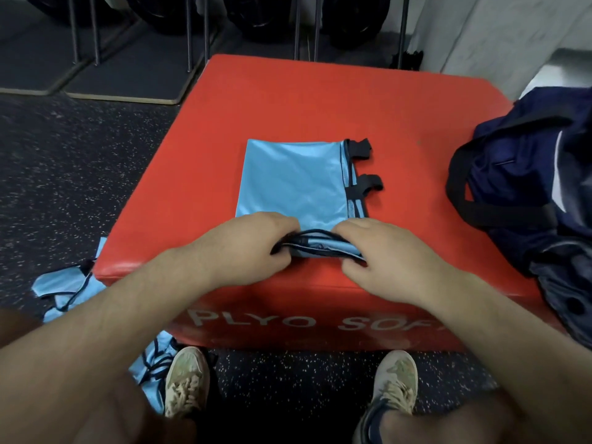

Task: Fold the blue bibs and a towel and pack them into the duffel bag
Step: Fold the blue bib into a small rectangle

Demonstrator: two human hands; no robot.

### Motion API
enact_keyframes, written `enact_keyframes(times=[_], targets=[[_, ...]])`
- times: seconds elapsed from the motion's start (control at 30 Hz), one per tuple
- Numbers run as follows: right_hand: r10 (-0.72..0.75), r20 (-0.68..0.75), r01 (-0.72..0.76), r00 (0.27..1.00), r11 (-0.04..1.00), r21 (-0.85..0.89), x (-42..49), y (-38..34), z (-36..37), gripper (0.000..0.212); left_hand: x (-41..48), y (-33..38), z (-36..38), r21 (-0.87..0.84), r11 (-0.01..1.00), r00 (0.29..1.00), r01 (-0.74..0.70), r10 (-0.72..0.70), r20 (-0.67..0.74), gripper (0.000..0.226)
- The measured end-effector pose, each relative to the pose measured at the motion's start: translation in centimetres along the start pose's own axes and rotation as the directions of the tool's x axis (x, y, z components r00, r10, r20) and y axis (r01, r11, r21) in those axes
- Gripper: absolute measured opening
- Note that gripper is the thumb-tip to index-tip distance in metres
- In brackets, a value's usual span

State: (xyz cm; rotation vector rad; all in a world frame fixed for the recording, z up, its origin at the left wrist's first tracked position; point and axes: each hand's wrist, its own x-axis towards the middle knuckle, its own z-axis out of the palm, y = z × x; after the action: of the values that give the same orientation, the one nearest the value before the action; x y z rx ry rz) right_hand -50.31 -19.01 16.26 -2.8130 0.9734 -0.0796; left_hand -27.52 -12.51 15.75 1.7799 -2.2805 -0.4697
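Observation:
A light blue bib with dark trim and black side straps lies flat on the red plyo box. My left hand and my right hand grip its near edge, rolled or folded into a thick band with dark cord showing between them. The navy duffel bag sits on the box's right side, its black handle loop toward the bib. More blue bibs lie in a heap on the floor at the left, by my left shoe. No towel is in view.
The box stands on dark speckled rubber floor. Metal rack legs and black weights stand behind it. A white wall is at the back right. My two shoes are in front of the box.

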Motion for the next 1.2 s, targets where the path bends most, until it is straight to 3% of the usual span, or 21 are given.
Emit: enact_keyframes(times=[0.1, 0.2, 0.3, 0.4, 0.5, 0.67, 0.8, 0.87, 1.0, 1.2], targets=[[0.098, -0.059, -0.091, 0.993, 0.99, 0.112, 0.8, 0.2, -0.3, 0.008, 0.2, -0.4, -0.8, 0.022, 0.997, 0.997, 0.071, -0.072, 0.028, 0.012], [0.194, -0.102, -0.16, 0.976, 0.95, 0.268, 1.7, 0.6, -0.2, 0.017, -0.1, -1.7, -1.6, 0.146, 0.975, 0.984, 0.167, -0.175, 0.045, 0.02], [0.212, -0.074, -0.179, 0.974, 0.932, 0.315, 2.2, 1.0, -0.6, 0.02, -0.3, -2.4, -2.6, 0.019, 0.972, 0.971, 0.233, -0.234, 0.055, 0.016], [0.207, 0.07, -0.218, 0.976, 0.904, 0.369, 1.9, 1.4, -2.0, 0.021, -0.9, -2.3, -3.7, -0.075, 0.97, 0.97, 0.231, -0.223, 0.098, 0.013], [0.236, 0.129, -0.268, 0.963, 0.883, 0.385, 1.3, 1.5, -2.9, 0.027, -1.6, -2.7, -4.5, -0.28, 0.922, 0.962, 0.268, -0.241, 0.128, 0.01], [0.382, -0.179, -0.271, 0.907, 0.853, 0.445, 2.4, 0.8, -2.3, 0.029, -0.1, -3.3, -4.7, -0.563, 0.77, 0.919, 0.301, -0.392, -0.045, 0.014], [0.523, -0.296, -0.324, 0.799, 0.789, 0.522, 4.9, 1.0, -0.9, 0.018, 3.3, -4.4, -4.1, -0.606, 0.735, 0.859, 0.303, -0.486, -0.16, 0.025], [0.553, -0.325, -0.356, 0.767, 0.789, 0.501, 6.1, 0.9, -0.2, 0.013, 5.0, -5.0, -3.6, -0.577, 0.75, 0.857, 0.324, -0.491, -0.157, 0.026], [0.531, -0.31, -0.429, 0.788, 0.836, 0.342, 8.3, 0.4, 1.3, 0.019, 7.5, -6.0, -2.5, -0.485, 0.792, 0.842, 0.372, -0.508, -0.185, 0.017], [0.513, -0.34, -0.489, 0.788, 0.857, 0.16, 10.7, 2.6, 2.0, 0.02, 10.0, -7.0, -1.5, -0.493, 0.776, 0.796, 0.394, -0.556, -0.238, 0.016]])
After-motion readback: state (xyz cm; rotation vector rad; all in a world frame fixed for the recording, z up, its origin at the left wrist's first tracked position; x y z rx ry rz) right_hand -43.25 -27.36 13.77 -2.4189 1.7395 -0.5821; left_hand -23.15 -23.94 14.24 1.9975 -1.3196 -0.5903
